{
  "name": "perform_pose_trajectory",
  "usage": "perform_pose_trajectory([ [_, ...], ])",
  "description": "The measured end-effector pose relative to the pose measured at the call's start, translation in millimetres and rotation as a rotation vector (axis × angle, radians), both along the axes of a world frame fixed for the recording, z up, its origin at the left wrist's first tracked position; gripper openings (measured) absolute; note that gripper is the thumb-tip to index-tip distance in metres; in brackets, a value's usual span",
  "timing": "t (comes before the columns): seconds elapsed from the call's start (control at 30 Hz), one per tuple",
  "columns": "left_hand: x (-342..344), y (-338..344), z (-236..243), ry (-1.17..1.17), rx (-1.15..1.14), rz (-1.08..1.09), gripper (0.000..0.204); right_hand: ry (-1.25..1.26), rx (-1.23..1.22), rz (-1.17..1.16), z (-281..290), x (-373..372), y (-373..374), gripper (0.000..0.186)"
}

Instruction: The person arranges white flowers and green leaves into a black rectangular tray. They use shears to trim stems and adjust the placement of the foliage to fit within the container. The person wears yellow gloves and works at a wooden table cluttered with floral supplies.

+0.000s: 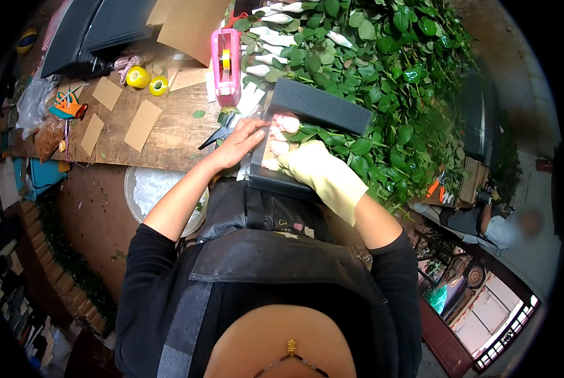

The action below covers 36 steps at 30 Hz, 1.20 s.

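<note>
Pale pink roses [286,121] lie with their heads inside a black corrugated board wrapper [323,104], their leafy stems running off to the right. My left hand [241,143] is bare, its fingers stretched out flat along the wrapper's left edge beside the rose heads. A pale yellow glove covers my right hand [316,170], which bends over the lower roses; its fingers seem closed on a rose head, though the tips are partly hidden. Just beyond my left hand, a black-handled tool [216,136] lies on the wooden table [184,142].
A pink tape dispenser [226,69] stands beyond my left hand. Leafy stems [383,75] with white-wrapped heads pile up at the right. Cardboard pieces [143,126] and yellow tape rolls [138,77] lie left. Below the table edge sits a tub of white scraps [156,192]. Another person [506,228] is at far right.
</note>
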<state>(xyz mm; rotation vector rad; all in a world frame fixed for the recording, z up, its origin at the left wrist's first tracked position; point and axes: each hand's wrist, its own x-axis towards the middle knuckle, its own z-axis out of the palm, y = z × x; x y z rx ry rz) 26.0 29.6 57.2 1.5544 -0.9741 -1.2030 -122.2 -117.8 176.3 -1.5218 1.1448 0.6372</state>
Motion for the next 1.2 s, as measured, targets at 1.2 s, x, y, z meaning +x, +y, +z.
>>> perform_pose_trajectory([
  [1.2,-21,-12,-3,-0.354,-0.039,-0.013,0.084,-0.31,-0.826,0.642,-2,-34,-5,0.03],
])
